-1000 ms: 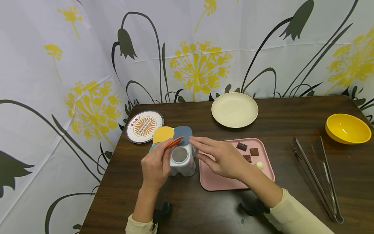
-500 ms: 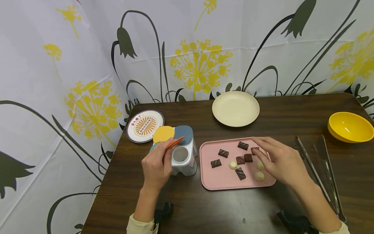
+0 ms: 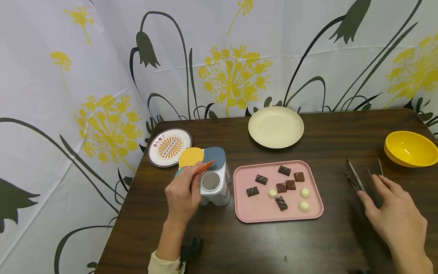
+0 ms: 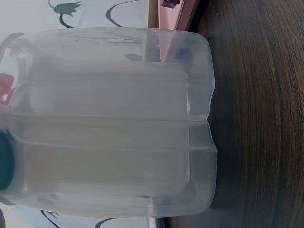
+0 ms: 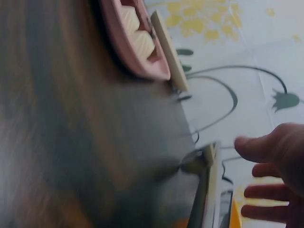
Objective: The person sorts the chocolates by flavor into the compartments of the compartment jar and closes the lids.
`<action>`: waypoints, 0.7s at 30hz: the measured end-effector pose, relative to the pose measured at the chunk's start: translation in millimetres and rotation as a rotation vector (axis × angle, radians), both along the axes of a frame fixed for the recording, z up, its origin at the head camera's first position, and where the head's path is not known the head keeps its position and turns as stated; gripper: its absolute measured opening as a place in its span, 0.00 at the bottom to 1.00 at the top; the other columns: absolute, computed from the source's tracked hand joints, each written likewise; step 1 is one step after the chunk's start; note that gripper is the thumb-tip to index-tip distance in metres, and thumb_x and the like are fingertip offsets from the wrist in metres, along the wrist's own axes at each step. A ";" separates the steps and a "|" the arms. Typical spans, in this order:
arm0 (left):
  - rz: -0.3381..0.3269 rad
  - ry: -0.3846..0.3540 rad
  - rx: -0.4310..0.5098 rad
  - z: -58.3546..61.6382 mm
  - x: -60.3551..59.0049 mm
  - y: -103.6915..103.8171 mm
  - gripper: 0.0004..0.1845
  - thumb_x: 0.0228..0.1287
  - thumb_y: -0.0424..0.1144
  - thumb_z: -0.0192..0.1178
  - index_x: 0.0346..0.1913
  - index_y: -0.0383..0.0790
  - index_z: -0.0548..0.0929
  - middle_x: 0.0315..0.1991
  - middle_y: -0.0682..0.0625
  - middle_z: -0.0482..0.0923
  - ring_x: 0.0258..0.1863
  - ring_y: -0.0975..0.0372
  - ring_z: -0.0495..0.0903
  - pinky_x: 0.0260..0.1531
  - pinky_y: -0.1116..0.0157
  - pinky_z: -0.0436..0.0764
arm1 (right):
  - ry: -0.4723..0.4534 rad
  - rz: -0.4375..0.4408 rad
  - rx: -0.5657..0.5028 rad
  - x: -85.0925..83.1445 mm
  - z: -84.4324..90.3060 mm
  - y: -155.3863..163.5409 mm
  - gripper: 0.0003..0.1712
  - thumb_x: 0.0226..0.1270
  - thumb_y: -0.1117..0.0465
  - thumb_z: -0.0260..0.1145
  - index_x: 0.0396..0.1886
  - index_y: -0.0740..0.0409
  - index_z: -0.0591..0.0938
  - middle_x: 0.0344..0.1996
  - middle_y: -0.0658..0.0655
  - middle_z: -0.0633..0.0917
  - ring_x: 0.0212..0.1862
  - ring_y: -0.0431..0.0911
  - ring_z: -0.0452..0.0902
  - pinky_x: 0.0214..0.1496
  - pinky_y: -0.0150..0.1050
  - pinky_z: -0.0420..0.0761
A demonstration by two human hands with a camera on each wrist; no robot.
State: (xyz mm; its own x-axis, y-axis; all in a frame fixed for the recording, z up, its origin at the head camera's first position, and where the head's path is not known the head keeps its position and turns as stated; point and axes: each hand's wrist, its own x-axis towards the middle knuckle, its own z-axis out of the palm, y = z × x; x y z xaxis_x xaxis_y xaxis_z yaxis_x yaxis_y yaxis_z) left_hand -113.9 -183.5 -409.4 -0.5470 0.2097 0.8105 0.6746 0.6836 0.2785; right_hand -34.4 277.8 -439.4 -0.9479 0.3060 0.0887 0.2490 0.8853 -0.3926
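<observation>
Tongs (image 3: 357, 176) run near-to-far below the right hand (image 3: 398, 219), tips toward the curtain (image 3: 291, 26).

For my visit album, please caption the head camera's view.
Left hand pinches an orange lid beside an uncovered cup; right hand hovers over metal tongs.

The place looks like a home dining corner: a wood-grain table (image 3: 273, 243) bears a pink tray (image 3: 253, 211) of chocolates (image 3: 261, 179), with a cream plate (image 3: 275, 127) beyond the tray and tongs (image 3: 356, 175) and a yellow bowl (image 3: 407, 161) to its right. Flower-printed cloth (image 3: 284, 76) hangs behind the tray (screening the room, so its kind stays uncertain).
</observation>
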 end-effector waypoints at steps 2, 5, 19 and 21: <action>0.001 0.006 -0.001 0.2 -0.4 0.2 0.15 0.64 0.30 0.61 0.53 0.33 0.82 0.40 0.45 0.85 0.33 0.55 0.84 0.36 0.54 0.84 | -0.075 -0.036 0.001 3.3 -3.3 6.8 0.48 0.67 0.37 0.59 0.77 0.58 0.57 0.71 0.69 0.61 0.61 0.72 0.62 0.37 0.76 0.68; 0.002 0.012 -0.004 0.0 -0.6 0.1 0.14 0.65 0.30 0.60 0.53 0.33 0.82 0.40 0.44 0.85 0.33 0.55 0.84 0.35 0.54 0.84 | -0.151 -0.077 -0.003 6.8 -9.0 14.1 0.56 0.65 0.31 0.58 0.78 0.60 0.49 0.70 0.74 0.59 0.61 0.75 0.60 0.37 0.77 0.68; -0.007 0.005 0.007 -0.5 -0.4 0.1 0.14 0.64 0.29 0.61 0.53 0.34 0.82 0.42 0.45 0.86 0.33 0.56 0.84 0.37 0.55 0.84 | -0.229 -0.102 -0.073 10.6 -27.4 23.3 0.62 0.63 0.29 0.58 0.74 0.72 0.47 0.50 0.84 0.64 0.45 0.77 0.68 0.31 0.67 0.70; -0.007 0.007 0.007 -0.7 -0.4 0.2 0.14 0.65 0.30 0.60 0.53 0.34 0.82 0.43 0.45 0.86 0.33 0.56 0.84 0.37 0.55 0.84 | -0.220 -0.100 -0.068 12.4 -27.6 22.5 0.60 0.62 0.30 0.60 0.73 0.72 0.52 0.45 0.83 0.67 0.40 0.75 0.71 0.28 0.65 0.70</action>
State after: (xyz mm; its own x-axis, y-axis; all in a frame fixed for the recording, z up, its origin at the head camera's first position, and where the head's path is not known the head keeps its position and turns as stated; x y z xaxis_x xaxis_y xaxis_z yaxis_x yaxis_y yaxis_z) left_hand -114.3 -183.4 -410.1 -0.5403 0.2076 0.8155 0.6810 0.6772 0.2788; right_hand -21.9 300.3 -467.0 -0.9067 0.3975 -0.1409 0.4204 0.8251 -0.3774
